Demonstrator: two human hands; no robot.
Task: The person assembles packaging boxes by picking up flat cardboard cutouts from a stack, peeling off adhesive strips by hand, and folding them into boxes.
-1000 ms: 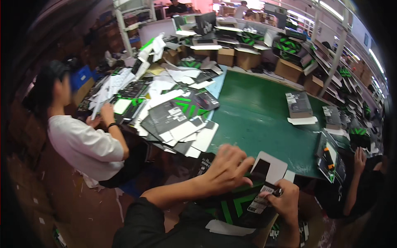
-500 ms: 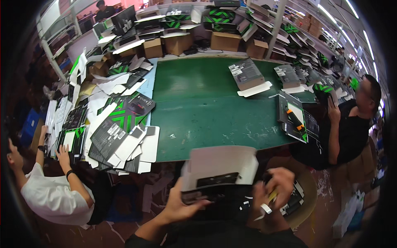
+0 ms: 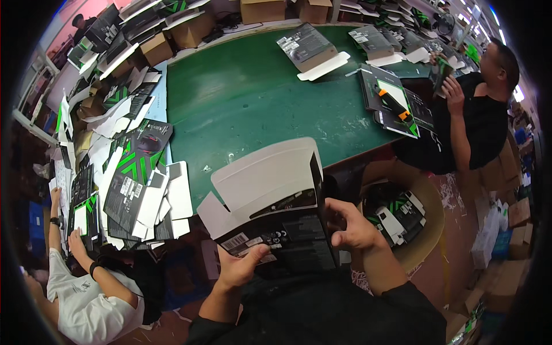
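Note:
A black printed cardboard box (image 3: 293, 238) stands in front of my body, its white-lined top flap (image 3: 267, 178) raised. A dark printed piece shows inside the opening. My left hand (image 3: 244, 267) grips the box at its lower left corner, thumb across the printed front and fingers hidden behind. At the box's right side is my right hand (image 3: 359, 227), its fingers curled and its thumb and forefinger against the edge. No tool shows in that hand.
Flattened black-and-green boxes (image 3: 138, 149) pile up on the green table's (image 3: 230, 98) left. A co-worker in white (image 3: 98, 305) handles cartons there. Another in black (image 3: 471, 115) sits right, near an orange-and-black tool (image 3: 394, 104). A round brown bin (image 3: 431, 241) holds cartons beside me.
The box has turned and now shows its front and raised flap more fully. My right hand, which held a yellow item apart from the box, has come to the box's side. My view has shifted.

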